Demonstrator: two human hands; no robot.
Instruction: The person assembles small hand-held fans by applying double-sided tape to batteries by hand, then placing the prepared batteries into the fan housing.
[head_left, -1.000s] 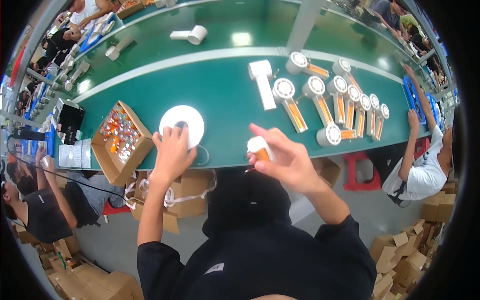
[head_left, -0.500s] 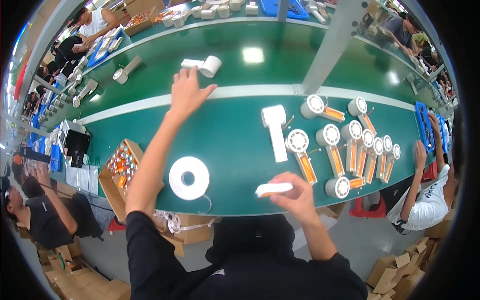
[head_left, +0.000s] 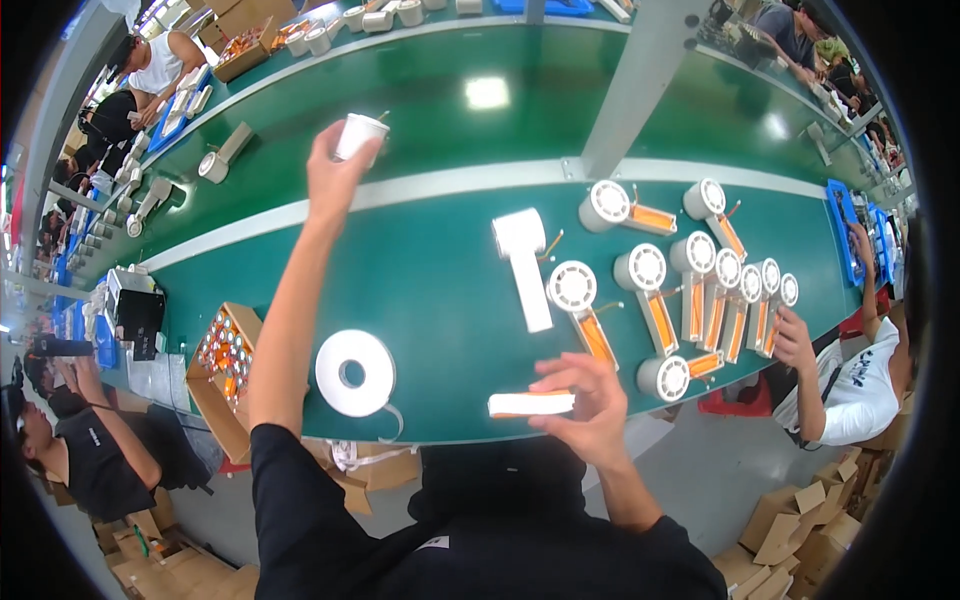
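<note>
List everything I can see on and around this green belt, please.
White part: one, held in the left hand, far over the belt.
White bar with orange edge: one, held at the near edge.
Tape roll: one, white, near edge.
Round-headed units: about ten, white and orange, right side.
White handle-shaped piece: one, centre.
Cardboard box: one, brown, small orange parts inside, left.
Green belt: one.
Co-workers: several, around the edges.
Left hand: raised.
Right hand: holding the bar.
</note>
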